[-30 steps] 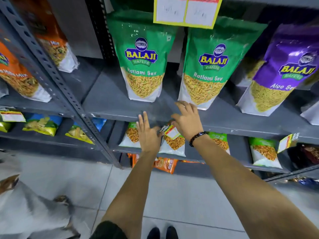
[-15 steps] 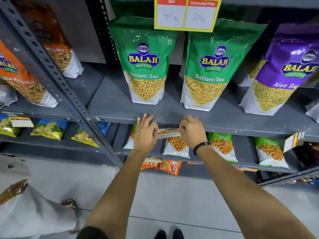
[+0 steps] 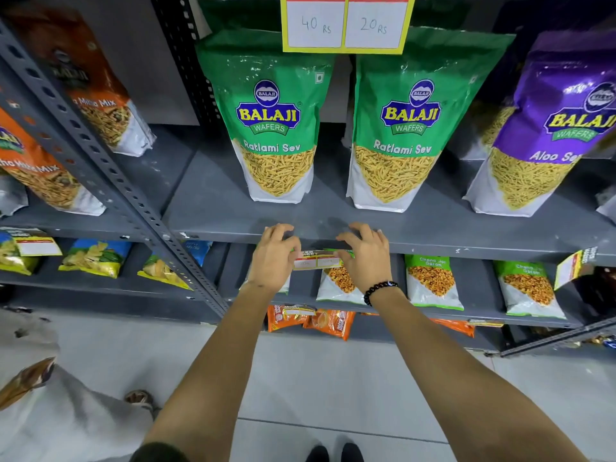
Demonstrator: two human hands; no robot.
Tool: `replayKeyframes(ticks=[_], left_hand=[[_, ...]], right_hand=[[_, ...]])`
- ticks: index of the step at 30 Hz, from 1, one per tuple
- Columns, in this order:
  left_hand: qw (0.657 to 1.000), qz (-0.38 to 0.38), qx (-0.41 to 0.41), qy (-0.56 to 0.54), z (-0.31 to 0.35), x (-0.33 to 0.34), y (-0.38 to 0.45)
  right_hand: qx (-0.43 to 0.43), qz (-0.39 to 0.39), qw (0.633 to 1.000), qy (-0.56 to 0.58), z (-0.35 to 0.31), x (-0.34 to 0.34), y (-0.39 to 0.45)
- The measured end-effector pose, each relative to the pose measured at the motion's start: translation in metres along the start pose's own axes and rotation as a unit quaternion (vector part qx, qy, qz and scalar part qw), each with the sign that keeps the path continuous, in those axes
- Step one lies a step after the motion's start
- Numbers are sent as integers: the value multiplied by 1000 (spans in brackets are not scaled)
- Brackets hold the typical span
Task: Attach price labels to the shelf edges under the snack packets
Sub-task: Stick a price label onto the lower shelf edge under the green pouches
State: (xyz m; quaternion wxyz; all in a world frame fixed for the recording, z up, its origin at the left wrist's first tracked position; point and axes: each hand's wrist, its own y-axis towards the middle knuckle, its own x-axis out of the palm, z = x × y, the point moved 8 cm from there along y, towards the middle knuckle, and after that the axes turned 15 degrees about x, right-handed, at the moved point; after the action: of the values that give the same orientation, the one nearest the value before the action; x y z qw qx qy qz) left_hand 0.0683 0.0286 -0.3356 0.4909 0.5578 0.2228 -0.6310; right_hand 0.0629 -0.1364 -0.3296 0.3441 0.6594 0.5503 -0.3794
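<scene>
A small price label with a yellow border lies flat against the front edge of the grey shelf, below two green Ratlami Sev packets. My left hand holds the label's left end, fingers curled over the shelf edge. My right hand, with a black bead bracelet on the wrist, holds the right end. Most of the label's print is hidden by my fingers.
A larger yellow price label reading 40 and 20 hangs from the shelf above. A purple Aloo Sev packet stands at right, orange mix packets at left past a slotted upright. Another label sticks out at right.
Both hands moved together to the shelf edge. The label went from loose in my right hand to stretched flat between both hands against the edge.
</scene>
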Motion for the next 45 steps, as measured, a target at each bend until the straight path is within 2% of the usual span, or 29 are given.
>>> replayKeyframes(ticks=[15,20,30,38,42,45], left_hand=[[1000,7,-27,-14,-1,1,0],[997,45,-58,-15,-1,-13,10],[991,55,-117,-27,-2,-15,15],[989,63,-135,19,1,-9,20],[990,42,-136,18,4,-6,21],[991,12,-126,43,14,-2,22]], right_hand=[[-12,8,999,-32,-1,8,-4],[25,24,999,-7,-2,-2,4],[68,48,996,13,-2,-4,10],[79,55,995,-28,-3,3,19],[80,38,996,-32,-5,4,18],[40,18,999,-12,1,-6,13]])
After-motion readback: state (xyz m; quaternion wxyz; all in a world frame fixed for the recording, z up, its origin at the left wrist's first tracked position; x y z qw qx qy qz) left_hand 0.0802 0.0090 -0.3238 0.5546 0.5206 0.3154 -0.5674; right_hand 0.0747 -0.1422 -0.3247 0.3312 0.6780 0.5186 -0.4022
